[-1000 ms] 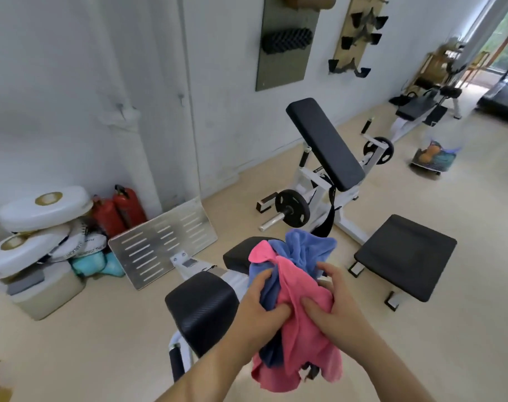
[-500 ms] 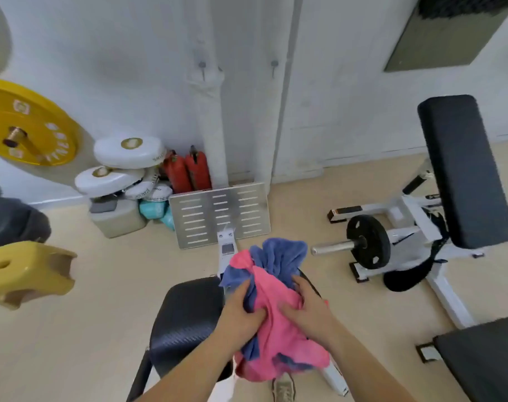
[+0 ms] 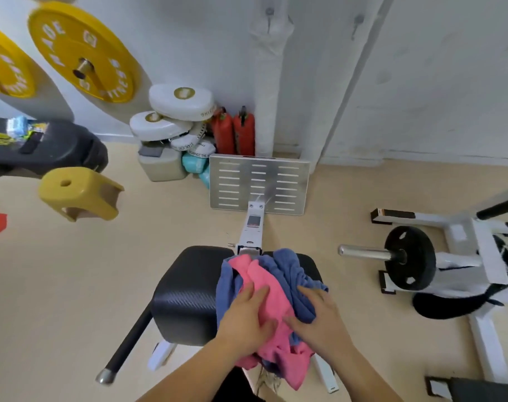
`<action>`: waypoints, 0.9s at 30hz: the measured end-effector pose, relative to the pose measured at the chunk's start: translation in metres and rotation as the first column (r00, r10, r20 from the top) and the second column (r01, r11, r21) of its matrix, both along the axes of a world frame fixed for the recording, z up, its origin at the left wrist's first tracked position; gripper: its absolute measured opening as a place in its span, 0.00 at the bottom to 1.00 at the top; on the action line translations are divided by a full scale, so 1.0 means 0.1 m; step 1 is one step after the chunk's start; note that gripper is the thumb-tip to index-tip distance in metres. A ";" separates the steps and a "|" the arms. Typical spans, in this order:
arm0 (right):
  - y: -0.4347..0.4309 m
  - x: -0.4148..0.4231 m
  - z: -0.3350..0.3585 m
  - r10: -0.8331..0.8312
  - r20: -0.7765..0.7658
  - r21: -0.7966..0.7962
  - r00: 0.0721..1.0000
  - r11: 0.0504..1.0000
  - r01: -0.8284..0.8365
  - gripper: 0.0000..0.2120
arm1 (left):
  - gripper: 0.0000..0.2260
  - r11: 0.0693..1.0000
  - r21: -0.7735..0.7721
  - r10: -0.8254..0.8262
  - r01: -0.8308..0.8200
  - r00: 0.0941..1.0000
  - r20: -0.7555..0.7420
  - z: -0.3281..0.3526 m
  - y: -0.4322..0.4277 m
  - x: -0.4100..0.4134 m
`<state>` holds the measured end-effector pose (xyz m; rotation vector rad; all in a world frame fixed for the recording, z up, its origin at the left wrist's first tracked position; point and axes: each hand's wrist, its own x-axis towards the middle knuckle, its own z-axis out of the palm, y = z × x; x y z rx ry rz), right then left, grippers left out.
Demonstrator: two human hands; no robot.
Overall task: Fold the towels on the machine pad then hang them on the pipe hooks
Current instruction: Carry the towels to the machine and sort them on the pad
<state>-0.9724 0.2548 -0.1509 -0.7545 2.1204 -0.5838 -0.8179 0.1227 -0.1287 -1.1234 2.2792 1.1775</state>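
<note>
Both towels are in 1 crumpled bundle on the near machine pad (image 3: 189, 294), over its right half and the gap to the second pad, which is mostly hidden. Nothing folded yet.
- pink towel (image 3: 264, 288): centre of the bundle, its near hem hangs off the pad edge.
- blue towel (image 3: 290, 268): wrapped around the pink one, showing on the left, far and right sides.
- left hand (image 3: 245, 320): laid on the pink towel, fingers fairly straight and together, thumb pressing into the cloth. No closed grip visible.
- right hand (image 3: 319, 320): same pose, fingers on the blue towel, thumb on the pink.

Far side: slotted metal footplate (image 3: 260, 184) on the machine's white beam. Behind it, a white pipe (image 3: 268, 82) against the wall, with 1 hook (image 3: 269, 13) up high. A second hook (image 3: 358, 18) sits to its right. Both are bare.

2 red extinguishers (image 3: 234, 132) stand just left of the pipe. Yellow weight plates (image 3: 83, 53) far left, black weight plate (image 3: 409, 258) on a bar to the right.
</note>
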 end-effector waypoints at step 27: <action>-0.24 -0.11 0.26 0.069 -0.126 -0.023 0.990 0.997 -0.072 0.22 | 0.06 0.850 0.005 0.520 -0.527 0.836 -0.177 0.12 -0.32 0.18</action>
